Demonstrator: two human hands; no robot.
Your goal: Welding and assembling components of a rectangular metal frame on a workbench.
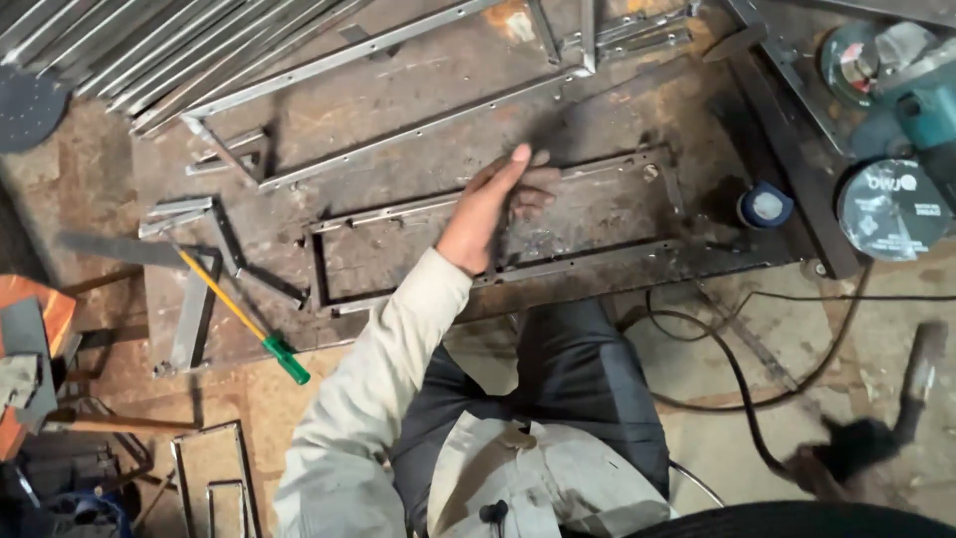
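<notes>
Left hand on a steel frame; right hand blurred low at the right.

Near right, the right hand (846, 453) holds a hammer (921, 374), though motion blur hides the grip. Farther, the left hand (498, 204) rests flat and released on the rectangular metal frame (597, 261) lying mid-table (110, 179); a yellow-green screwdriver (244, 317) lies left.

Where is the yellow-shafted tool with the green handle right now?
In the head view, the yellow-shafted tool lies left of the left hand, slanting across the worktable's front edge, just left of the rectangular metal frame.
</notes>
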